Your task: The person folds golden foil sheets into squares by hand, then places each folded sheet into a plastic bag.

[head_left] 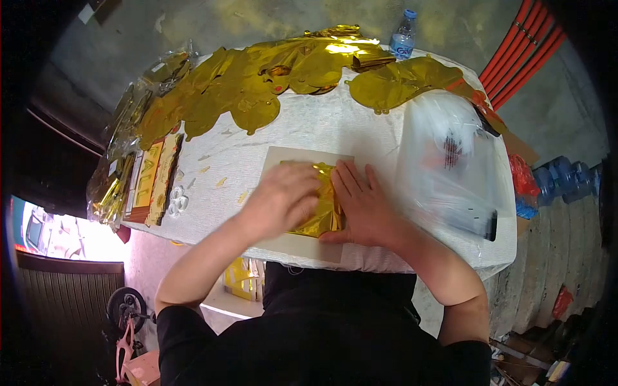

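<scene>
Gold foil [327,222], folded into a small flat piece, lies on a pale board [283,156] near the table's front edge. My right hand [367,207] rests flat on the foil's right side, fingers spread. Over the foil's left side is my left hand [283,198], blurred, its fingers curled; whether it pinches the foil cannot be made out. Flat gold foil balloons [254,112] are spread along the far side of the white-covered table [209,157].
Clear plastic bags [444,167] lie at the right. Printed packets [147,183] and small clear rings [178,202] are at the left. A water bottle [403,35] stands at the far edge. Red pipes [524,48] run beyond the table's right corner.
</scene>
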Available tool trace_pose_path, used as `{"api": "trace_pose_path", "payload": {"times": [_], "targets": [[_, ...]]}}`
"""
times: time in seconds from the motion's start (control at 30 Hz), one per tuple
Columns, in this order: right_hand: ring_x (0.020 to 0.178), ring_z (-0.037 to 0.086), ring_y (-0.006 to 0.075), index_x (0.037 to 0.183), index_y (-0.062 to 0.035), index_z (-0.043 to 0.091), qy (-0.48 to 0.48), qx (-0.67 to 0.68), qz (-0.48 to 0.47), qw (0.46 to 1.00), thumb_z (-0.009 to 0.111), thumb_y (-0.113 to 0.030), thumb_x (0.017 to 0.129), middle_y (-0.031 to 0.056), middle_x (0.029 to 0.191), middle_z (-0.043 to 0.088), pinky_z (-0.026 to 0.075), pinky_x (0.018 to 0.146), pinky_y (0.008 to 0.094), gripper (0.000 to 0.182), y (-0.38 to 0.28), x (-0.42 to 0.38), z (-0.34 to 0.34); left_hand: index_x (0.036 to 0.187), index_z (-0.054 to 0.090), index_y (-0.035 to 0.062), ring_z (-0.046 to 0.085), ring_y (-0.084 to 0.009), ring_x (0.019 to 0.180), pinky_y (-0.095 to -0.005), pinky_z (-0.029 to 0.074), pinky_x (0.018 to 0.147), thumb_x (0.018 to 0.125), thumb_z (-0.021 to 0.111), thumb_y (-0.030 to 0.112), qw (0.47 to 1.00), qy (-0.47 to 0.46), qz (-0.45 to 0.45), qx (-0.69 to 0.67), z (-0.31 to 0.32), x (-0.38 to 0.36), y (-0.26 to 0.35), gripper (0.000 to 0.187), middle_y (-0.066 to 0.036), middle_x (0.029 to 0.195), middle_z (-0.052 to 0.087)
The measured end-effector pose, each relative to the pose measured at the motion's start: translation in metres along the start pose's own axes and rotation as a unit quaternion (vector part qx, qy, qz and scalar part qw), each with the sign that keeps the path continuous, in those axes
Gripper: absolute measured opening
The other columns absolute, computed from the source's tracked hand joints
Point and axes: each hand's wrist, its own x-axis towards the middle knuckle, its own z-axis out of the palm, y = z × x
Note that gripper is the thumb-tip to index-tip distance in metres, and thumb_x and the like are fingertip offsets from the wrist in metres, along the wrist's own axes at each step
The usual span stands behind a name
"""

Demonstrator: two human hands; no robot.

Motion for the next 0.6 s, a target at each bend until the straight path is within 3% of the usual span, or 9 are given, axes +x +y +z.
{"api": "trace_pose_path", "payload": {"times": [0.07, 0.1, 0.17, 0.47, 0.6], "targets": [[0.142, 0.013, 0.0356, 0.141, 0.0105, 0.020, -0.003, -0.002, -0.001, 1.000, 0.059, -0.075, 0.067, 0.0273, 0.149, 0.019, 0.007, 0.113, 0.0545, 0.120, 0.001, 0.000, 0.001, 0.125, 0.054, 0.0015, 0.038, -0.0329, 0.132, -0.0474, 0.028, 0.109, 0.087, 0.060, 0.028, 0.991, -0.129, -0.013, 0.036, 0.002, -0.010, 0.017, 0.046, -0.019, 0.136, 0.047], [0.142, 0.012, 0.0357, 0.142, 0.0105, 0.019, -0.006, -0.005, -0.002, 1.000, 0.059, -0.075, 0.067, 0.0274, 0.149, 0.018, 0.007, 0.114, 0.0542, 0.120, 0.001, 0.000, 0.000, 0.125, 0.054, 0.0015, 0.038, -0.0329, 0.132, -0.0474, 0.028, 0.109, 0.087, 0.060, 0.028, 0.991, -0.128, -0.014, 0.037, 0.004, -0.014, 0.018, 0.046, -0.019, 0.136, 0.047], [0.143, 0.011, 0.0357, 0.142, 0.0105, 0.019, -0.009, -0.009, -0.003, 1.000, 0.059, -0.075, 0.067, 0.0274, 0.150, 0.018, 0.007, 0.114, 0.0539, 0.121, 0.000, 0.001, -0.001, 0.137, 0.043, 0.0047, 0.025, -0.0300, 0.140, -0.0474, 0.018, 0.114, 0.089, 0.057, 0.038, 0.984, -0.162, -0.014, 0.068, 0.010, -0.020, 0.016, 0.060, -0.017, 0.146, 0.035], [0.143, 0.012, 0.0342, 0.143, 0.0101, 0.017, -0.031, 0.010, 0.004, 0.999, 0.061, -0.071, 0.069, 0.0260, 0.151, 0.016, 0.008, 0.114, 0.0518, 0.118, 0.001, -0.003, -0.012, 0.139, 0.041, 0.0088, 0.023, -0.0283, 0.141, -0.0462, 0.015, 0.114, 0.089, 0.055, 0.041, 0.982, -0.172, -0.031, 0.065, 0.014, -0.022, 0.014, 0.061, -0.015, 0.148, 0.032], [0.142, 0.017, 0.0348, 0.140, 0.0104, 0.023, -0.030, -0.014, 0.020, 0.999, 0.061, -0.064, 0.074, 0.0272, 0.148, 0.023, 0.011, 0.114, 0.0513, 0.107, 0.004, -0.018, -0.020, 0.139, 0.041, 0.0094, 0.023, -0.0287, 0.141, -0.0463, 0.015, 0.114, 0.090, 0.054, 0.042, 0.983, -0.171, -0.030, 0.060, 0.015, -0.023, 0.013, 0.061, -0.015, 0.148, 0.033]]}}
